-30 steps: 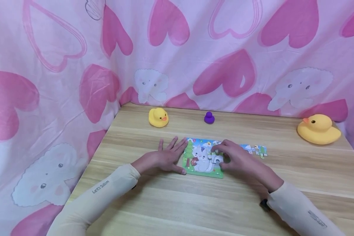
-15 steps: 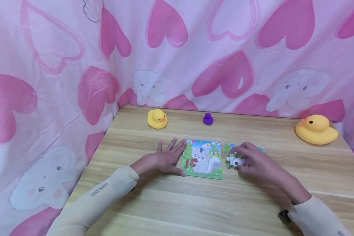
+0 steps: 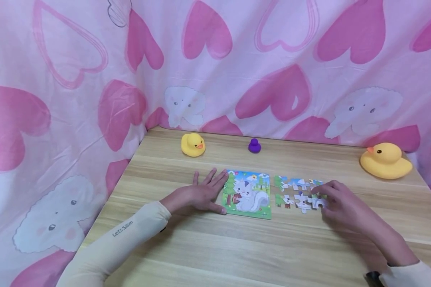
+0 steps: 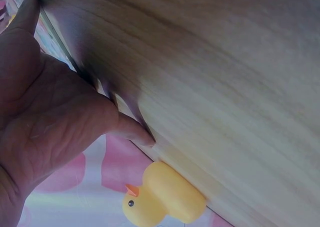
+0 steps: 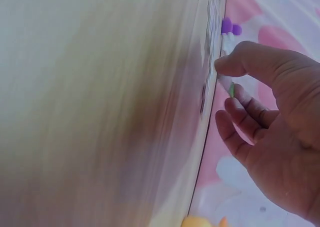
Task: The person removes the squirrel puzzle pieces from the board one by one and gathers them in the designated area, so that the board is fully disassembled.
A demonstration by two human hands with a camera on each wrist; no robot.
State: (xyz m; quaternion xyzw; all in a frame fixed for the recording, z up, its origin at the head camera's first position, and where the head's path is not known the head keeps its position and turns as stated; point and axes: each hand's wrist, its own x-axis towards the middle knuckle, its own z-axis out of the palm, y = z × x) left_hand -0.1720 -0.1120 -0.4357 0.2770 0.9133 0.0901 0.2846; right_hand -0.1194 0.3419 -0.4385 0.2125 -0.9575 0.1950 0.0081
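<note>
My left hand (image 3: 202,195) lies flat with spread fingers at the left edge of a square squirrel picture board (image 3: 248,195); fingertips and thumb touch that edge. In the left wrist view, the thumb and little finger of this hand (image 4: 55,117) press on the tabletop. To the board's right lie several loose jigsaw pieces in two rows, among them a white squirrel-face piece (image 3: 302,201). At the right end of the lower row, my right hand (image 3: 344,205) pinches a jigsaw piece (image 3: 317,202) between thumb and forefinger. In the right wrist view, a thin green-edged part of it (image 5: 230,88) shows between the fingers.
Along the back of the wooden table (image 3: 201,251) stand a small yellow duck (image 3: 193,144), a purple duck (image 3: 254,146) and, far right, a larger yellow duck (image 3: 386,161). A pink heart-patterned curtain (image 3: 215,71) hangs behind and at the left.
My right hand has moved right from over the board, carrying jigsaw pieces to the right end of the lower row. Pieces now lie in two rows. My left hand has stayed put.
</note>
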